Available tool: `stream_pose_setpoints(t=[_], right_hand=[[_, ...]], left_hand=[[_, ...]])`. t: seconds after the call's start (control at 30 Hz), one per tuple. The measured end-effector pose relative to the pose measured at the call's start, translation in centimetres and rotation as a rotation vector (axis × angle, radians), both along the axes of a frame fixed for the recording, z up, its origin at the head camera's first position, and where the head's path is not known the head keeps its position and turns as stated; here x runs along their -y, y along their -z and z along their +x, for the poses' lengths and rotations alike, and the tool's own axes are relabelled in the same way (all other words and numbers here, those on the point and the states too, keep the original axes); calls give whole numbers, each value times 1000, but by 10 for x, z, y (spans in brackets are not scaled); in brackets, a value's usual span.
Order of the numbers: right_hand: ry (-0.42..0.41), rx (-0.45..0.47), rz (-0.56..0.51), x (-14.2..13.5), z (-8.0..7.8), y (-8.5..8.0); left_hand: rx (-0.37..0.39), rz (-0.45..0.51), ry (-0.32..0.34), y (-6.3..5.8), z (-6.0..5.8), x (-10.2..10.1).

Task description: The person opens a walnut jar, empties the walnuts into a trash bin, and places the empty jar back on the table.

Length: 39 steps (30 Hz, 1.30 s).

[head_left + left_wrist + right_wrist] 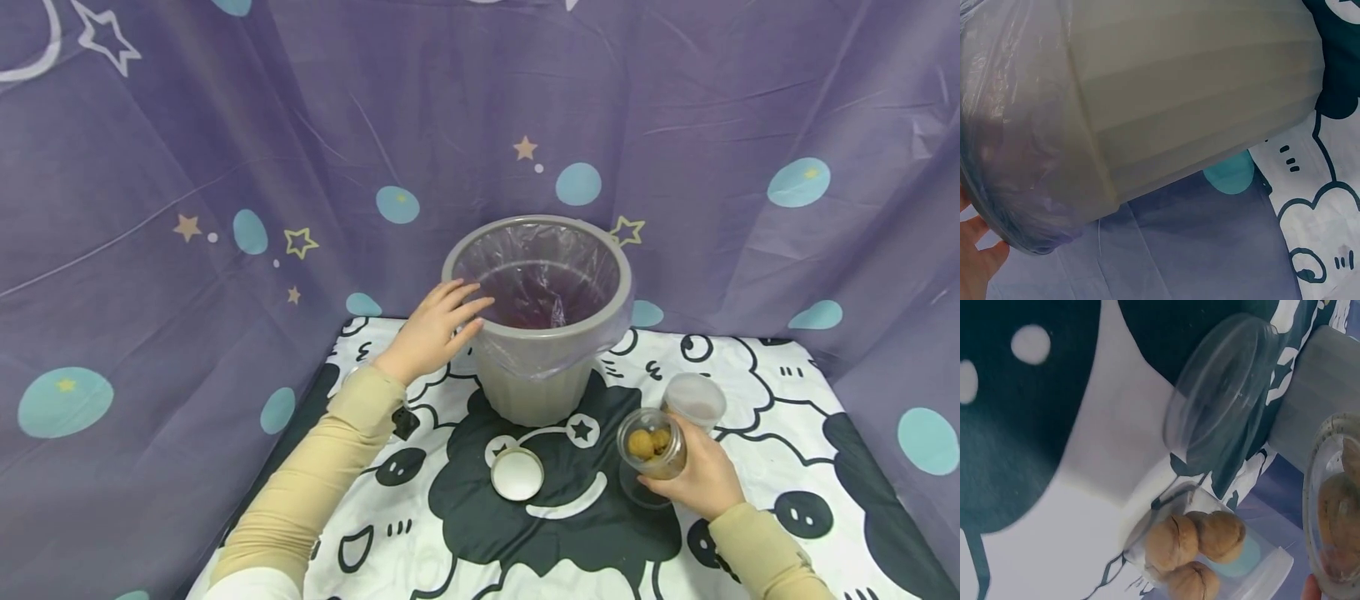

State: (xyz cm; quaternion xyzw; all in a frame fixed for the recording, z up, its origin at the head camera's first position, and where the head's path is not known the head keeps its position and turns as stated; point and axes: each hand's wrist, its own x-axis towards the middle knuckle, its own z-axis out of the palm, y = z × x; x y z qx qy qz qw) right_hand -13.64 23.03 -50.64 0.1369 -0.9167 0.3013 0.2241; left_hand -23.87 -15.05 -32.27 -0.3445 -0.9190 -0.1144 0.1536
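Observation:
A grey trash bin (536,367) with a clear plastic liner (547,287) stands upright towards the back. My left hand (442,325) is at the left side of its rim, fingers extended and spread; in the left wrist view the thumb (996,256) lies close against the rim. With my right hand (705,471) I grip a clear jar (652,442), tipped a little, with brown walnuts (648,443) inside. Below that jar lies a clear round lid (1222,394). Another clear container (1266,578) holding several walnuts (1172,544) stands beside the hand.
Left of the jar, a white round lid with a pale rim (517,473) lies on the cloth. A black-and-white cartoon cloth (420,533) covers the table. Purple patterned curtains (480,108) enclose the back and both sides, close behind the bin.

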Motion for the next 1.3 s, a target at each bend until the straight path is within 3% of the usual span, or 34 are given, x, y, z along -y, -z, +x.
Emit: stream_pose_setpoints(t=[0.17, 0.4, 0.63, 0.97, 1.3], right_hand=[[0, -38, 20, -2, -4, -7], [-24, -29, 41, -10, -12, -33], [-12, -65, 69, -20, -27, -69], [3, -187, 128, -33, -50, -130], [2, -186, 165, -34, -68, -168]], left_hand=[[-14, -17, 13, 4, 0, 1], [-35, -29, 22, 3, 0, 2], [-37, -7, 30, 3, 0, 2], [-45, 89, 50, 14, -3, 2], [-45, 123, 58, 17, -5, 1]])
